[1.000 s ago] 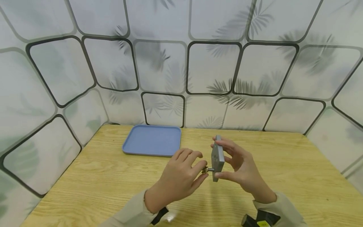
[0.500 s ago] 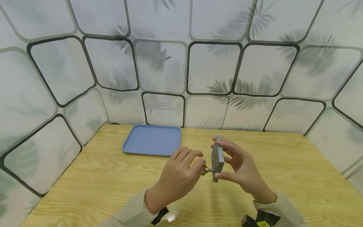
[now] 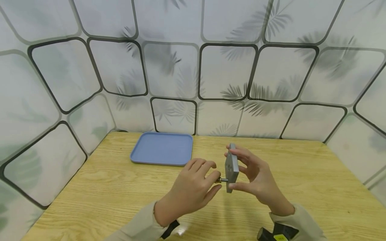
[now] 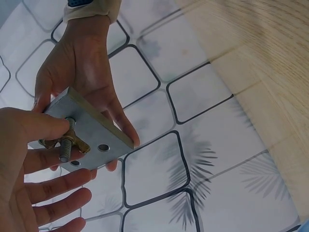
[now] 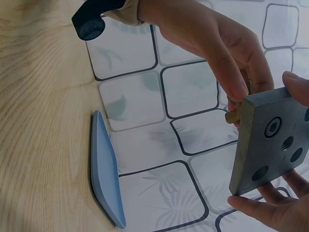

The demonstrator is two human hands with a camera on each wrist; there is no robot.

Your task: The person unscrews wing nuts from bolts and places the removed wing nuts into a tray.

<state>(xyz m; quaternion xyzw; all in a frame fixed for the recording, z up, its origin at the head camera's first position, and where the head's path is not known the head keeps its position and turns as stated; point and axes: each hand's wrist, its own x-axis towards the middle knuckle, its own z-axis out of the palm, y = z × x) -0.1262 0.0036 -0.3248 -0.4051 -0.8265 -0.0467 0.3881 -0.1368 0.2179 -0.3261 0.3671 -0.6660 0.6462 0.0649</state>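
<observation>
A thick grey metal plate point(image 3: 231, 169) with several holes is held upright above the table by my right hand point(image 3: 256, 180), thumb at the lower edge, fingers at the upper edge and back. From its face sticks a threaded bolt point(image 4: 64, 153), whose socket head point(image 5: 273, 126) sits recessed in the far side. A brass wing nut point(image 4: 81, 144) is on the bolt, apart from the plate. Thumb and index finger of my left hand point(image 3: 193, 187) pinch the wing nut; its other fingers are spread. In the right wrist view one wing point(image 5: 232, 117) shows beside the plate's edge.
A blue tray point(image 3: 163, 149) lies at the back left of the wooden table point(image 3: 120, 197). Behind the table hangs a patterned cloth wall point(image 3: 172, 70). Black wrist devices point(image 3: 281, 231) sit on both sleeves.
Left thumb and index finger closed and turned at the wing nut half a second ago, then came back to about their earlier pose. The right hand and the plate stay nearly still.
</observation>
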